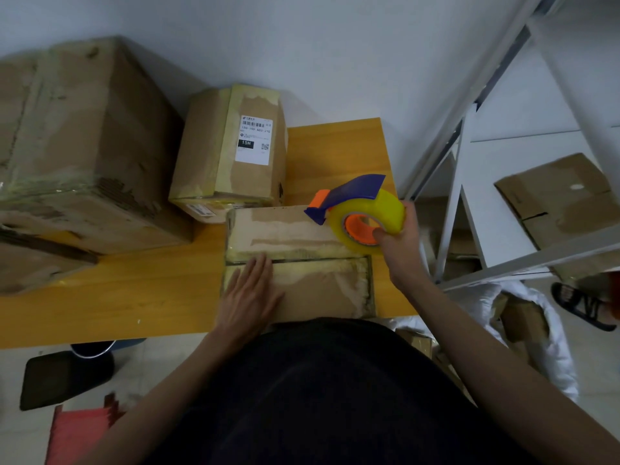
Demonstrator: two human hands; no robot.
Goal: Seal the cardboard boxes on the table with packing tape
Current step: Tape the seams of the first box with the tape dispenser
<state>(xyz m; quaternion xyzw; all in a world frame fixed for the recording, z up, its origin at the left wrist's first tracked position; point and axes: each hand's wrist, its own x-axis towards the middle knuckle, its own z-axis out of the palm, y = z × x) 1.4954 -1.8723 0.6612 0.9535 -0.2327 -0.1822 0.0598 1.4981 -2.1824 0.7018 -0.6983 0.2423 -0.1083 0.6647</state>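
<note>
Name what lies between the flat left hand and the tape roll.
Head view: only the box top, with its seam, lies between the left hand and the tape roll.

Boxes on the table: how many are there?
3. A big box at the left, a labelled box by the wall, and a flat box under the left hand. Others may be hidden.

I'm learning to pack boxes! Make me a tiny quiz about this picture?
1. True or false: the left hand lies flat on the front box.
2. Which hand holds the tape dispenser?
3. The box with the white label sits: A) behind the front box, B) on the floor.

Key: 1 true. 2 the right hand. 3 A.
</note>
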